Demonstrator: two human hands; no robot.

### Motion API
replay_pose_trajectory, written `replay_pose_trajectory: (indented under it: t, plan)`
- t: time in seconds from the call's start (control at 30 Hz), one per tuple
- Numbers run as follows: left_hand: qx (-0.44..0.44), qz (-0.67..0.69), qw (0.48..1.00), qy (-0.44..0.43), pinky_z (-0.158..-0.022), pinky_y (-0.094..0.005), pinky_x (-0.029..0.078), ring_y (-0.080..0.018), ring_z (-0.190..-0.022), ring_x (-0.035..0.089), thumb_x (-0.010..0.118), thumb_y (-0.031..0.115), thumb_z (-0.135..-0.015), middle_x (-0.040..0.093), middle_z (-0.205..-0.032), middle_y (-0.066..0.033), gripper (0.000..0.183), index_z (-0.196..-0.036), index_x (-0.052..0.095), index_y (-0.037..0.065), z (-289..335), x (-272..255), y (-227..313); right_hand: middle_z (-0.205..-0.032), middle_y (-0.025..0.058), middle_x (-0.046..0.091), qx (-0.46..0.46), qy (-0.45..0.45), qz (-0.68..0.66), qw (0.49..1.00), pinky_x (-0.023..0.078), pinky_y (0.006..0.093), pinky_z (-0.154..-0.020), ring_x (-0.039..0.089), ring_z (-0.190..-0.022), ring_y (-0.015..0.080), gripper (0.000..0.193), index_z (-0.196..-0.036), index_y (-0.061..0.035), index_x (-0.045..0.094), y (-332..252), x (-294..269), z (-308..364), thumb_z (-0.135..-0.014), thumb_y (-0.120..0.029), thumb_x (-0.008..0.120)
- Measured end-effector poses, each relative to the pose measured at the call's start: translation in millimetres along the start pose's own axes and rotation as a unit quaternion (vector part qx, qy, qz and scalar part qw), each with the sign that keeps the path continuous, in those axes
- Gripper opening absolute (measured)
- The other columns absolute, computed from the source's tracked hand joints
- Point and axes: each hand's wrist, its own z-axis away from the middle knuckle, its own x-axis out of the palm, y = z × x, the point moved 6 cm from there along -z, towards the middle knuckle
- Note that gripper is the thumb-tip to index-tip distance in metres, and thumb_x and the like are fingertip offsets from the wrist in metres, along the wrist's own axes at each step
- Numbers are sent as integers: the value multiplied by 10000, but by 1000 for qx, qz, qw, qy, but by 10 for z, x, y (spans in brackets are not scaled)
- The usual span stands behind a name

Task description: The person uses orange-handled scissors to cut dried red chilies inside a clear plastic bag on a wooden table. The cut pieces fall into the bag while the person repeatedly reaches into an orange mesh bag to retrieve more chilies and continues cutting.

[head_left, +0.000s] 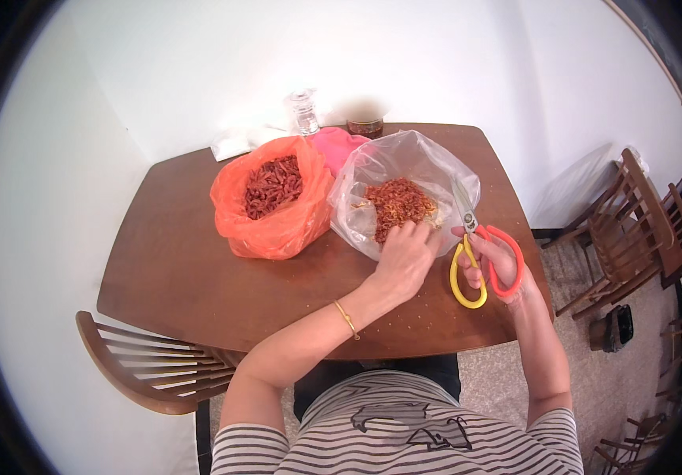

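Observation:
My left hand, with a gold bracelet at the wrist, reaches over the near rim of a clear plastic bag. Its fingers are bent together beside a heap of cut dried red chilies inside; what they pinch, if anything, is hidden. At the bag's right side my right hand grips a pair of scissors with one yellow and one red handle loop. The blades point up and away, over the bag's right edge. Left of the clear bag stands an orange-red plastic bag, open, full of whole dried chilies.
Both bags stand on a brown wooden table against a white wall. Behind them are a pink bag, a clear glass, a dark round container and white tissue. Wooden chairs and a black bin stand around.

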Motion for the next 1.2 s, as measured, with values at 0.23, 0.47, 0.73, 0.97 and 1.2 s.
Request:
replay_pose_trajectory:
  t: [0.23, 0.47, 0.73, 0.97, 1.2]
  plan:
    - [-22, 70, 995, 68, -837, -422, 462, -303, -966, 589, 595, -15, -753, 627, -1037, -126, 245, -980, 665, 45, -61, -174, -90, -758, 72, 562, 32, -52, 2, 998, 418, 256, -484, 524, -546, 135, 383, -1314, -14, 468, 123, -35, 110, -994, -215, 534]
    - [-130, -126, 943, 278, -838, -441, 497, -355, -916, 617, 537, 8, -818, 638, -921, -191, 118, -874, 641, 2, -481, -873, -1170, -775, 78, 557, 53, -112, -9, 992, 414, 258, -487, 527, -555, 143, 398, -1314, -29, 471, 186, 201, -3, -979, -223, 567]
    - [-176, -57, 973, 141, -744, -457, 533, -346, -867, 670, 594, 116, -849, 677, -898, -188, 138, -911, 648, 5, -730, -776, -1395, -751, 88, 565, 111, -118, -34, 986, 428, 249, -479, 519, -525, 148, 399, -1272, 12, 484, 463, 399, -285, -967, -228, 579]
    - [-204, -64, 976, -32, -824, -437, 520, -359, -972, 648, 629, 81, -796, 669, -1022, -212, 418, -1204, 559, 22, -505, -746, -1534, -764, 88, 562, 129, -144, -49, 980, 432, 247, -482, 522, -544, 139, 375, -1262, 6, 500, 566, 450, -386, -984, -239, 553]
    - [-226, 101, 969, 17, -868, -368, 530, -273, -964, 671, 637, 106, -801, 685, -1071, -181, 477, -1262, 562, 10, -329, -1148, -1499, -792, 95, 564, 144, -141, -42, 979, 434, 248, -479, 514, -545, 123, 373, -1261, 2, 502, 585, 491, -393, -994, -257, 531]
